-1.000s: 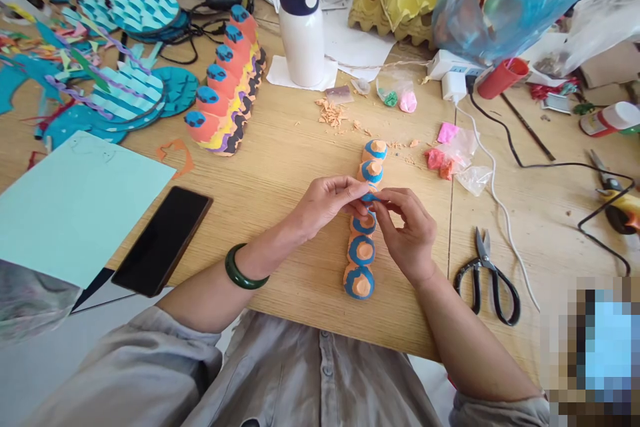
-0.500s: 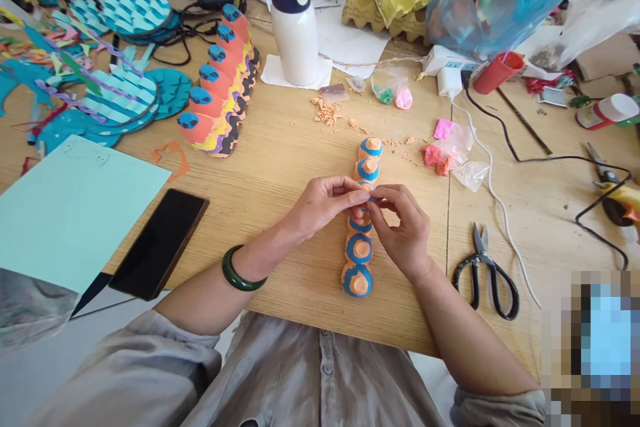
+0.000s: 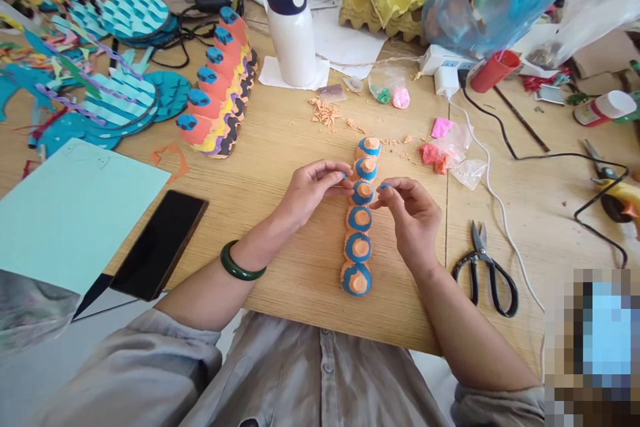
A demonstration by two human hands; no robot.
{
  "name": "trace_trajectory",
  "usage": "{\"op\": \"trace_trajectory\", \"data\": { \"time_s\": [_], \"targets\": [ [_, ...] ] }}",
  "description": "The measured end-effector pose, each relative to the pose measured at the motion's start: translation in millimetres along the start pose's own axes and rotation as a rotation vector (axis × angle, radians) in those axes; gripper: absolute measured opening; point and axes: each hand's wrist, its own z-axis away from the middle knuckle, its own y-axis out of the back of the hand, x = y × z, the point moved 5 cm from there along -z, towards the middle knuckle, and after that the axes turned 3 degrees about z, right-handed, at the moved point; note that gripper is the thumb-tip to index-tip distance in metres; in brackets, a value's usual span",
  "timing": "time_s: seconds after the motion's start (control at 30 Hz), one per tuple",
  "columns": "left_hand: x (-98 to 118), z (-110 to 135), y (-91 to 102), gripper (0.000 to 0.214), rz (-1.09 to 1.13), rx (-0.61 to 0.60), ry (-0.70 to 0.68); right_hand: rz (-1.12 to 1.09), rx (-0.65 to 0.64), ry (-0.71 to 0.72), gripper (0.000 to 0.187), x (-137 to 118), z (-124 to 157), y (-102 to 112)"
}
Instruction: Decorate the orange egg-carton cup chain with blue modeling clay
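A strip of egg carton [image 3: 359, 218] lies lengthwise on the table between my hands, its several bumps coated in orange with a blue ring round each top. On its left side my left hand [image 3: 313, 192] pinches a tiny bit of blue clay [image 3: 343, 175] between thumb and fingertips. My right hand [image 3: 411, 220], to the right of the strip, holds another small blue clay piece [image 3: 384, 186] in a pinch. Both hands hover close beside the third bump from the far end.
Black-handled scissors [image 3: 483, 268] lie right of my right forearm. A phone [image 3: 159, 244] and a pale green sheet [image 3: 75, 207] are at left. Beyond stand a painted egg-carton piece [image 3: 220, 83] and a white bottle [image 3: 293, 33]. Orange crumbs [image 3: 325, 111] and a white cable [image 3: 493, 193] lie around.
My hands have drawn apart from above the strip to either side of it. The blue clay between them now shows as a separate bit in each hand, and the middle bumps are uncovered.
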Motion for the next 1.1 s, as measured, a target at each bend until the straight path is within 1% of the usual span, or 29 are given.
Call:
{"op": "trace_trajectory", "data": {
  "time_s": [0.03,0.1,0.17,0.23,0.37,0.47,0.53,0.6,0.7,0.8,0.87,0.9,1.03,1.1],
  "targets": [
    [0,-2,1.8,0.01,0.067,0.03,0.03,-0.005,0.028,-0.034,0.017,6,-2,2],
    [0,-3,3.6,0.014,0.177,0.07,0.094,-0.017,0.097,-0.1,0.022,19,-6,7],
    [1,-4,3.5,0.014,0.245,0.08,0.137,-0.041,0.125,-0.166,0.023,31,-8,10],
    [2,-3,2.7,0.014,0.262,0.069,0.166,-0.053,0.128,-0.19,0.023,39,-10,10],
    [-5,-2,1.4,0.02,0.18,0.056,0.212,-0.071,0.095,-0.155,0.021,45,-13,8],
    [-11,-3,0.8,0.021,0.124,0.058,0.211,-0.099,0.048,-0.167,0.022,48,-14,4],
    [-14,-4,-0.5,0.02,0.082,0.031,0.218,-0.117,0.017,-0.177,0.022,48,-14,1],
    [-17,-5,-2.2,0.018,0.031,-0.021,0.218,-0.129,-0.007,-0.177,0.021,45,-14,-1],
    [-18,-6,-2.4,0.014,-0.044,-0.082,0.164,-0.145,-0.022,-0.188,0.02,40,-11,-3],
    [-18,-7,-2.4,0.021,-0.128,-0.132,0.079,-0.15,-0.045,-0.206,0.02,38,-9,-5],
    [-17,-6,-2.9,0.028,-0.184,-0.152,0.028,-0.109,-0.062,-0.179,0.019,34,-8,-6],
    [-16,-6,-3.2,0.029,-0.204,-0.154,0.009,-0.071,-0.058,-0.143,0.018,31,-7,-5],
    [-11,-5,-5.8,0.03,-0.18,-0.155,-0.057,0.117,0.036,0.096,0.012,10,-6,3],
    [-8,-4,-8.0,0.03,-0.141,-0.171,-0.083,0.179,0.069,0.159,0.01,0,-4,5]
  ]
}}
